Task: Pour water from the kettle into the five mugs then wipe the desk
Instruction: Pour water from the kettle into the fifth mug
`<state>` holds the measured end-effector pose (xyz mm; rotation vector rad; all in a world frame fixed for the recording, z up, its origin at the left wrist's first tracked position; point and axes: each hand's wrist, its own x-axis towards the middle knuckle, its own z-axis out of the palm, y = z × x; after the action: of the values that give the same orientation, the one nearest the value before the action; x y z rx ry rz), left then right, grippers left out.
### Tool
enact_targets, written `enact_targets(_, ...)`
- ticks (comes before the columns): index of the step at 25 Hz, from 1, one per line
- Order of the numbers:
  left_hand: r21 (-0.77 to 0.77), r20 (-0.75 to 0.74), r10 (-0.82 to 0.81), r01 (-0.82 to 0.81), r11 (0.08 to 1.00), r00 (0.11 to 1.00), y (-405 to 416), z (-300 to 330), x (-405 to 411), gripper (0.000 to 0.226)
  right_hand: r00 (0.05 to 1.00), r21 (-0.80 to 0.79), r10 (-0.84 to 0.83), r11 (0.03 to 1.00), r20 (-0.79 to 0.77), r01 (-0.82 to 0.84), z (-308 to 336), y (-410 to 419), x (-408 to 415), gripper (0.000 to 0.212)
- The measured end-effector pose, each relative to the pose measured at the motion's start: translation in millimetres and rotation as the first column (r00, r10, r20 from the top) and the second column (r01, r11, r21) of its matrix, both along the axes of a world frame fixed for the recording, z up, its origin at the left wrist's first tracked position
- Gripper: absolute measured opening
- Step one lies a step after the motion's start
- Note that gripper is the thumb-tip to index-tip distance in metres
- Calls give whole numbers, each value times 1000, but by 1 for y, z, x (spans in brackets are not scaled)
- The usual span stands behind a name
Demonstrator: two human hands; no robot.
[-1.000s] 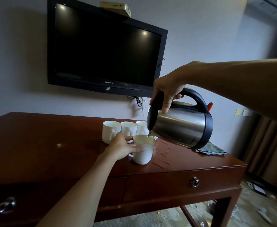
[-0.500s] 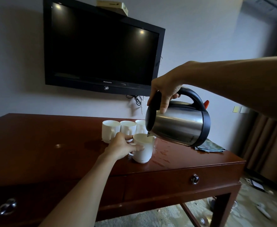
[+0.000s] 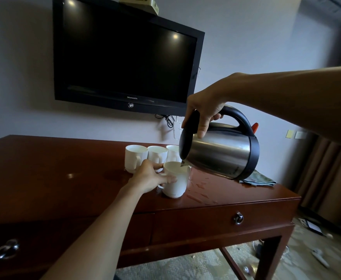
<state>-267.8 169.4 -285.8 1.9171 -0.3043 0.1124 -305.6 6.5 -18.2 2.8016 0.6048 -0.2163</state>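
On the desk [image 3: 54, 178] three white mugs [image 3: 135, 156] stand in a row at the back. Our left hand [image 3: 151, 176] steadies the front mug [image 3: 175, 182], fingers wrapped around its side. Our right hand [image 3: 204, 106] grips the handle of the kettle [image 3: 222, 154], tipped with its spout over that mug's rim. Whether a fifth mug hides behind the kettle we cannot tell. A steeper tilt could overshoot the rim, adding to the wet streaks [image 3: 200, 188] beside it; the cloth [image 3: 260, 179] waits at right.
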Motion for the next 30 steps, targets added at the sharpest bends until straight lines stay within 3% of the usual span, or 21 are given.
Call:
enact_targets(13,-7,0,3,-3,1000,1000,0,-2,-1,75,1000,-5,24,1000,3,-24,-2,4,-6,67)
enact_targets(18,-13,-9,0,0,1000,1000,0,0,-3,117,1000,5,27,1000,-9,-27,-1,5,-4,67)
enact_targets(22,-11,-8,4,-4,1000,1000,0,0,-4,88,1000,3,4,1000,10,-4,4,10,-4,63)
enact_targets(25,-9,-12,4,-4,1000,1000,0,2,-7,102,1000,-20,-5,1000,17,5,5,12,-6,63)
enact_targets(28,-3,-2,13,-13,1000,1000,0,1,-7,95,999,-24,15,1000,37,-14,6,12,-8,65)
enact_targets(30,-6,14,1,-1,1000,1000,0,0,-5,106,999,-53,-11,999,32,12,5,14,-11,64)
